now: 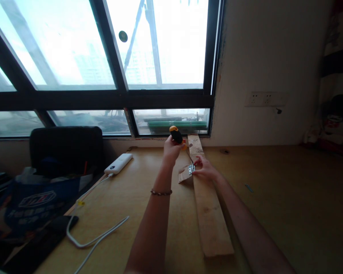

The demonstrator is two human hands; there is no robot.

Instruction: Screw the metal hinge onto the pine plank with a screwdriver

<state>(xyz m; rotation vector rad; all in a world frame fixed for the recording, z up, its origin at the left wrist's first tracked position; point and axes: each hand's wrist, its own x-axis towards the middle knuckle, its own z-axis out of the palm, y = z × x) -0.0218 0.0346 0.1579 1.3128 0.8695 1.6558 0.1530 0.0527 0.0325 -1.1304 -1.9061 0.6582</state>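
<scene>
My left hand (173,149) is closed round the orange-and-black handle of a screwdriver (176,134). Its shaft slants down to the right toward a small silver hinge (191,169). The hinge sits at the left edge of a long wooden board (210,213), beside a short piece of wood (184,174) that juts out to the left. My right hand (206,168) rests over the board, with thumb and fingers pinching about the hinge. Where the screwdriver tip meets the hinge is too small to make out.
Some small screws (249,187) lie on the table (274,220) to the right. At the left stands a white power bank (118,164) with a white cable (97,239) trailing forward. A black chair (65,148) and a blue bag (37,201) are beyond the table's left edge.
</scene>
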